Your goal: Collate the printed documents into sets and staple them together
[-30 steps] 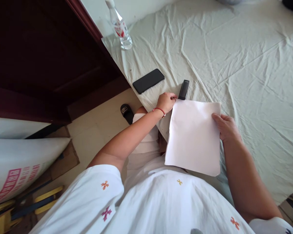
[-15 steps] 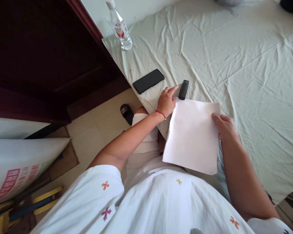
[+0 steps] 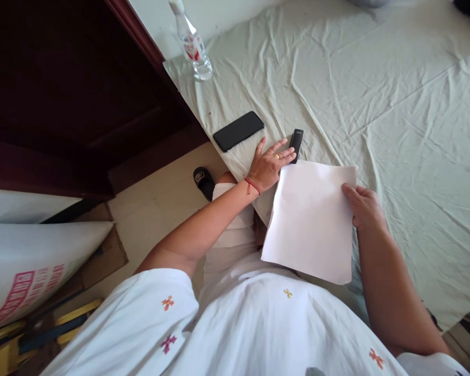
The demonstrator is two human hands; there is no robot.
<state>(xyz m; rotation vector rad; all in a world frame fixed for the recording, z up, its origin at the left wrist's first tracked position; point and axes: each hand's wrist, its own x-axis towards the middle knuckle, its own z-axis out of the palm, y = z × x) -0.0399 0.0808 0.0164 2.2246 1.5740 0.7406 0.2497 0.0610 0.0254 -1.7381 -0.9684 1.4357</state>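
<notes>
A stack of white paper (image 3: 309, 219) lies at the near edge of a bed covered with a pale green sheet (image 3: 376, 94). My right hand (image 3: 363, 207) grips the paper's right edge, thumb on top. My left hand (image 3: 269, 163) is open, fingers spread flat on the sheet by the paper's top left corner. Its fingertips touch a small black stapler (image 3: 296, 142) that lies just beyond the paper. A red string is round my left wrist and a ring on one finger.
A black phone (image 3: 238, 130) lies face down near the bed's left edge. A clear water bottle (image 3: 191, 44) stands at the far left corner. Dark wooden furniture (image 3: 62, 94) is on the left; a black slipper (image 3: 203, 181) and printed sacks (image 3: 27, 261) are on the floor.
My left hand let go of the paper's top left corner, moved up and opened flat, fingers now against the stapler. The right hand and paper barely moved.
</notes>
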